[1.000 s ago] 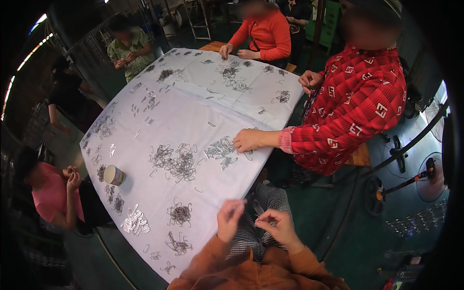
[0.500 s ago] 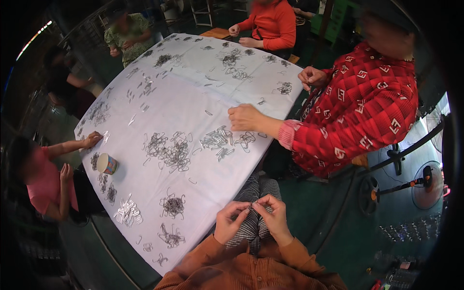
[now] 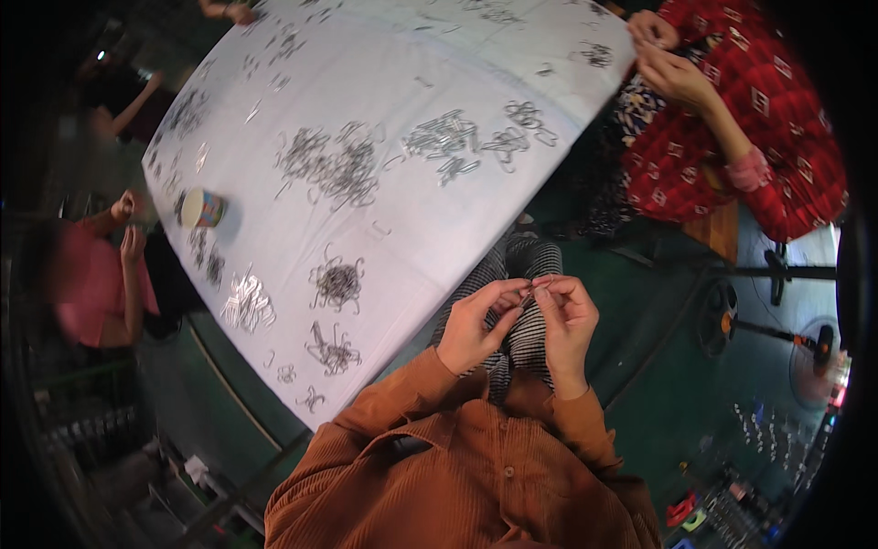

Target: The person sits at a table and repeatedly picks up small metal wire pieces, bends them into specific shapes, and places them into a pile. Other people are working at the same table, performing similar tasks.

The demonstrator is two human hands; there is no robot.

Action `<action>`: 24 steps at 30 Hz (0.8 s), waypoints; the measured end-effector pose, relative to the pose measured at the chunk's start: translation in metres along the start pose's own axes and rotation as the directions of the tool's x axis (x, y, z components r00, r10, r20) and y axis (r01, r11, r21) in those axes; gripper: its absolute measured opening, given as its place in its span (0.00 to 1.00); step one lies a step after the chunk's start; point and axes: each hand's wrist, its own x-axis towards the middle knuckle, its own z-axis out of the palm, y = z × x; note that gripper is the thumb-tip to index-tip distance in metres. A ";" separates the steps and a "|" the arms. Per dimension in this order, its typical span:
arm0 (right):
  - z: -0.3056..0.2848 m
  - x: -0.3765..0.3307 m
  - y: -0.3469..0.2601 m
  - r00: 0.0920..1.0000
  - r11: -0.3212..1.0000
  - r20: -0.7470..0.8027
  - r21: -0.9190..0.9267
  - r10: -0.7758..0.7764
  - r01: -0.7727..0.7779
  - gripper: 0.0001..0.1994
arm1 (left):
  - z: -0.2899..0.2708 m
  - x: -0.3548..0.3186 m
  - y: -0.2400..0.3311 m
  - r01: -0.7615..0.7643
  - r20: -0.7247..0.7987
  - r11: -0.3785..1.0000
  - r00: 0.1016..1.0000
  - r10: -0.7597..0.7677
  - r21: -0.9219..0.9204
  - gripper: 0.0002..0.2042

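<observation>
Over my lap, beyond the table's near edge, my left hand and my right hand meet at the fingertips. Both are closed in a pinch on one small thin wire piece, mostly hidden by the fingers. On the white-covered table, a heap of dark bent wire hooks lies nearest my left arm. Below it is a looser heap of hooks. To its left sits a pile of bright, straight-looking metal pieces. A wide heap of hooks spreads across the middle.
A paper cup stands near the left edge. Another metal pile lies toward the right edge. A co-worker in red patterned sleeves sits right, another in pink left. A fan stands at right.
The view has tilted down and shifted. My hands stay together in a pinch over my lap. The red-sleeved co-worker's reaching hand has left the table and joined the other hand.
</observation>
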 end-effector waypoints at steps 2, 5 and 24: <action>0.012 0.000 0.002 1.000 1.000 0.027 -0.003 0.003 -0.002 0.03 | -0.012 -0.006 -0.008 0.038 -0.032 0.999 0.999 -0.037 0.020 0.18; 0.019 -0.003 0.006 0.993 0.994 0.117 -0.110 0.009 0.004 0.03 | -0.045 -0.010 -0.029 -0.041 -0.162 0.950 0.982 0.096 0.310 0.16; 0.022 -0.004 0.014 0.963 0.972 0.252 -0.234 0.092 -0.032 0.04 | -0.079 0.149 -0.091 0.029 -0.330 0.725 0.903 0.277 0.688 0.10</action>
